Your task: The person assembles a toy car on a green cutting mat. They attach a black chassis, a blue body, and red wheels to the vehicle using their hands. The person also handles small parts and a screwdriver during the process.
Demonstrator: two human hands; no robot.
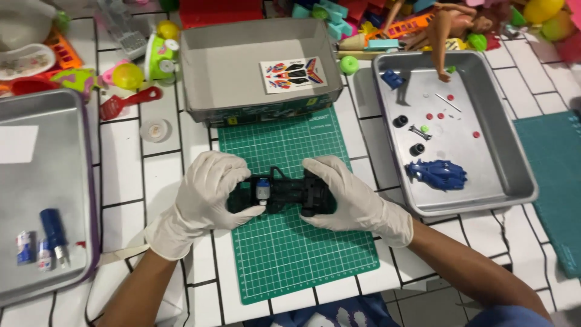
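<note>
Now both hands' fingers pinching black toy car chassis (283, 192), small silver-blue motor seated, above green cutting mat (290, 242).

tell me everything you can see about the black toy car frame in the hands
The black toy car chassis looks like moulded plastic, long and low, lying crosswise above the green cutting mat. A small white and blue cylinder, perhaps a motor, sits near its left end. A thin black loop sticks up at its far edge. The gloved left hand grips its left end and the gloved right hand its right end, where a black wheel shows. Much of it is hidden by fingers.
</note>
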